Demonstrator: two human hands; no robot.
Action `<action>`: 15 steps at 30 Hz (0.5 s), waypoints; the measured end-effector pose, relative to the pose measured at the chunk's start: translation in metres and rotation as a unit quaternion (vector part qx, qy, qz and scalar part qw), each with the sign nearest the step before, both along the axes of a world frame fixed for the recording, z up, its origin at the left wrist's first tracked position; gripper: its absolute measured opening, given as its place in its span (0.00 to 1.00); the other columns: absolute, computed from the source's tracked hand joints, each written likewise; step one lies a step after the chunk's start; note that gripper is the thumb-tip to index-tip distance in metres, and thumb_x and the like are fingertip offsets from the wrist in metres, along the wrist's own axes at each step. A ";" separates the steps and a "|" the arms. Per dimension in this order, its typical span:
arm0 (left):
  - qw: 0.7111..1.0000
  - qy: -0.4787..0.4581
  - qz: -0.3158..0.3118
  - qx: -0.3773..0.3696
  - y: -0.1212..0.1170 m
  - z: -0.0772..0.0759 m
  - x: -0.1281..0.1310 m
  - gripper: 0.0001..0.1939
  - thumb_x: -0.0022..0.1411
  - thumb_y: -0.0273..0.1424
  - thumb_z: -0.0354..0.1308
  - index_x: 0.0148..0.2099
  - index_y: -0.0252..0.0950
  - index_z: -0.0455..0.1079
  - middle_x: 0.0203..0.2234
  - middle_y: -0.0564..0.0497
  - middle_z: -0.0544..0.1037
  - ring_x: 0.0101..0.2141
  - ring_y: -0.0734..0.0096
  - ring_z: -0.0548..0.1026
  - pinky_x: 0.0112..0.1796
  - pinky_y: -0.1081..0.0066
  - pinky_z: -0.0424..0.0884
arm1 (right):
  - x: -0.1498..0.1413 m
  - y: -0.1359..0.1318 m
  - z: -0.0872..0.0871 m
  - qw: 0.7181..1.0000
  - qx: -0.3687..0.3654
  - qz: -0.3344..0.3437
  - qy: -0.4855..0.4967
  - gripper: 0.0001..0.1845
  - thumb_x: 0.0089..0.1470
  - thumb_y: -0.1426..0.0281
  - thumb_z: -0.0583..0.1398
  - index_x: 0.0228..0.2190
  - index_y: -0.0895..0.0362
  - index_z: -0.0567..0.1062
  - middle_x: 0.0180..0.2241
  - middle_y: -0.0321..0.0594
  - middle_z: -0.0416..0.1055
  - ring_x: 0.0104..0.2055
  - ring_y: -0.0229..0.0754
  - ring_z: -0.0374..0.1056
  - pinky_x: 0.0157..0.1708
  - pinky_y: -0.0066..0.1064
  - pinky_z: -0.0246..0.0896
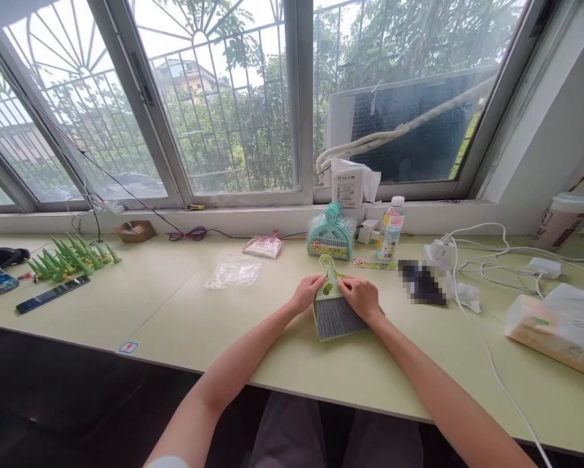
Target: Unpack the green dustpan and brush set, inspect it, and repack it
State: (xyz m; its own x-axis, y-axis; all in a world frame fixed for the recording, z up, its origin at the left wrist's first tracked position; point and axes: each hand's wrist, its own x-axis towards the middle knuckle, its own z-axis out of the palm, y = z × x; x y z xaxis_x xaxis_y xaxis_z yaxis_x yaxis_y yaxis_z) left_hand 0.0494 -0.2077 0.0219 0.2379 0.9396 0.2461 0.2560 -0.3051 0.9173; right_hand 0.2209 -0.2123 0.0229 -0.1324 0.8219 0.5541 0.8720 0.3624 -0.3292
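A light green mini dustpan and brush set [339,317] rests on the table in front of me, its grey bristles toward me and its looped handle pointing away. The brush appears nested in the pan. My left hand [307,294] is closed on the set's left edge, thumb near the handle's base. My right hand [360,298] grips its right side, thumb on top and fingers partly hidden. Just beyond stand turquoise dustpan and brush sets [331,233] in clear wrapping. A colourful label strip [374,264] lies to the right of the handle.
A drink bottle [390,227] stands at the back, near a tissue pack [560,325] and white cables [497,257] on the right. Leftward lie a clear plastic bag [233,273], a pink-edged bag [263,246], a black phone [53,294] and green spiky objects [72,259].
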 end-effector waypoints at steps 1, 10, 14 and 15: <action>1.000 0.001 -0.001 -0.005 0.001 0.002 -0.001 0.26 0.58 0.51 0.48 0.29 0.32 0.69 0.24 0.50 0.71 0.30 0.67 0.67 0.34 0.70 0.62 | 0.001 0.001 0.000 1.000 -0.005 -0.002 0.029 0.23 0.59 0.60 0.50 0.22 0.53 0.78 0.32 0.42 0.77 0.34 0.43 0.71 0.28 0.29 0.50; 0.997 -0.027 -0.067 0.005 0.005 0.009 -0.001 0.27 0.59 0.49 0.48 0.40 0.30 0.74 0.33 0.46 0.77 0.37 0.63 0.71 0.40 0.68 0.64 | 0.004 0.005 -0.001 0.984 -0.014 0.025 0.177 0.23 0.54 0.58 0.53 0.16 0.55 0.76 0.30 0.44 0.77 0.36 0.48 0.72 0.29 0.30 0.54; 0.999 -0.002 -0.033 0.006 0.013 0.002 -0.013 0.24 0.60 0.47 0.49 0.40 0.32 0.74 0.34 0.47 0.77 0.39 0.62 0.71 0.41 0.68 0.65 | 0.019 0.011 0.003 0.922 -0.029 0.067 0.379 0.23 0.53 0.55 0.52 0.18 0.54 0.74 0.22 0.41 0.71 0.33 0.47 0.69 0.30 0.32 0.59; 1.000 0.007 -0.004 0.004 0.016 0.001 -0.019 0.22 0.59 0.46 0.50 0.38 0.32 0.74 0.32 0.48 0.77 0.38 0.62 0.71 0.41 0.68 0.66 | 0.027 0.013 0.006 0.902 -0.035 0.074 0.423 0.24 0.56 0.54 0.49 0.21 0.53 0.75 0.22 0.40 0.70 0.31 0.46 0.68 0.29 0.32 0.60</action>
